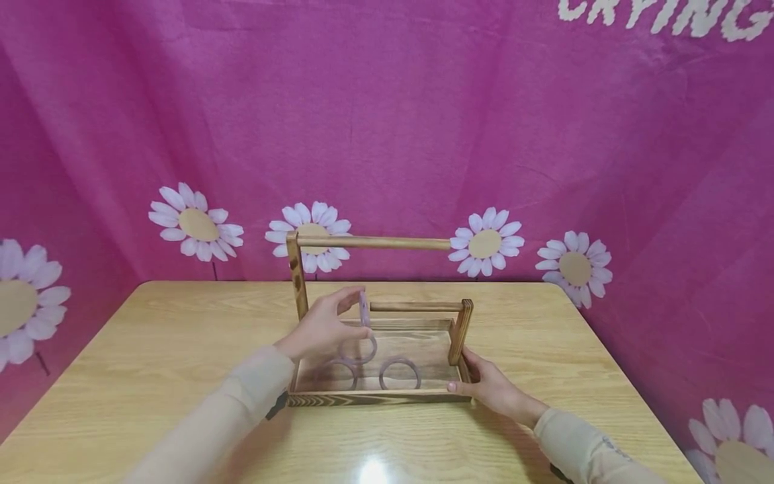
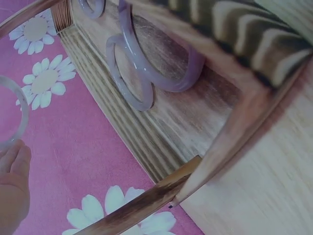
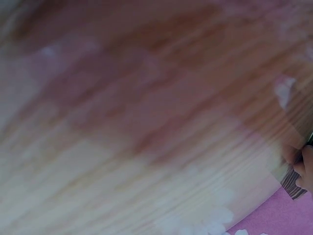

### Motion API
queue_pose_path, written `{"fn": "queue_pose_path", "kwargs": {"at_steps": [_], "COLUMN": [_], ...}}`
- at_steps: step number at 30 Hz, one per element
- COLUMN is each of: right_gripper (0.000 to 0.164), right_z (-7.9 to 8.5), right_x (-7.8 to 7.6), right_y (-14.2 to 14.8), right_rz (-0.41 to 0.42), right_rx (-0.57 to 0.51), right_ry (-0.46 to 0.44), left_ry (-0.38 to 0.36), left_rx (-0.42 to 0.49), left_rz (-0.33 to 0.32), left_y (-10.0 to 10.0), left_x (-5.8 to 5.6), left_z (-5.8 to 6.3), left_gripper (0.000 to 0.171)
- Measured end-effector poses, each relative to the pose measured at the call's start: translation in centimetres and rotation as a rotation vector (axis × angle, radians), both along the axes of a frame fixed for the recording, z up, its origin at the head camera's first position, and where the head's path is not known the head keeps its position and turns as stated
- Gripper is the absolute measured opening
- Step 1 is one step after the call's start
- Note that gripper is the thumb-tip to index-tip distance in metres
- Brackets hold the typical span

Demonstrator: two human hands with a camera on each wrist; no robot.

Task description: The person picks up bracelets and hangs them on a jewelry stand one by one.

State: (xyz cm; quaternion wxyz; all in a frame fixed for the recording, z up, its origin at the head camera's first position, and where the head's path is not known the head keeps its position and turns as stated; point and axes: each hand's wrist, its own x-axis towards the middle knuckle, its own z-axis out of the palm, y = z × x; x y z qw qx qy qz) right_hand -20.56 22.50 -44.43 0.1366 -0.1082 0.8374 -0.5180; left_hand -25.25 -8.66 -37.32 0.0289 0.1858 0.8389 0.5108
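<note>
A wooden tray (image 1: 375, 398) with a two-rod rack stands mid-table. My left hand (image 1: 355, 304) pinches a pale purple bangle (image 1: 365, 308) upright, just left of the lower rod (image 1: 417, 306). In the left wrist view the held bangle (image 2: 15, 111) shows at the left edge above my fingers (image 2: 14, 166). Three more bangles lie in the tray, one at the back (image 1: 358, 350) and two in front (image 1: 400, 374) (image 1: 342, 374); two of them overlap (image 2: 142, 68) in the left wrist view. My right hand (image 1: 467, 376) grips the tray's front right corner.
The upper rod (image 1: 371, 242) spans the rack above the tray. A light wooden table (image 1: 169, 376) runs to a pink flowered backdrop (image 1: 393, 121) on the back and sides. The right wrist view is blurred, showing table grain and fingertips (image 3: 305, 169).
</note>
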Motion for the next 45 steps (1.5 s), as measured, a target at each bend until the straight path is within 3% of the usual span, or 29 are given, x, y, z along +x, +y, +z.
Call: {"fn": "queue_pose_path", "kwargs": {"at_steps": [9,24,34,41,45], "right_gripper": [0.087,0.088,0.089,0.088,0.089], "right_z": [0.0,-0.2,-0.1,-0.1,0.0], "right_x": [0.0,0.1,0.0,0.0,0.0], "right_y": [-0.1,0.1,0.3,0.3,0.2], "right_rz": [-0.007,0.004,0.028,0.033,0.03], "right_rx": [0.015,0.002,-0.009,-0.01,-0.009], "right_ry": [0.021,0.01,-0.008,-0.008,-0.008], "left_ry": [0.009,0.036,0.104,0.17,0.191], "left_rx": [-0.048,-0.003,-0.096,-0.198,-0.208], "left_rz": [-0.006,-0.113,-0.156,-0.138,-0.154], "left_y": [0.5,2.0,3.5,4.5,4.8], "left_x": [-0.7,-2.0,-2.2,-2.1,-2.2], "left_z": [0.7,1.1,1.7,1.8,2.1], "left_gripper": [0.08,0.079,0.078,0.078,0.079]}}
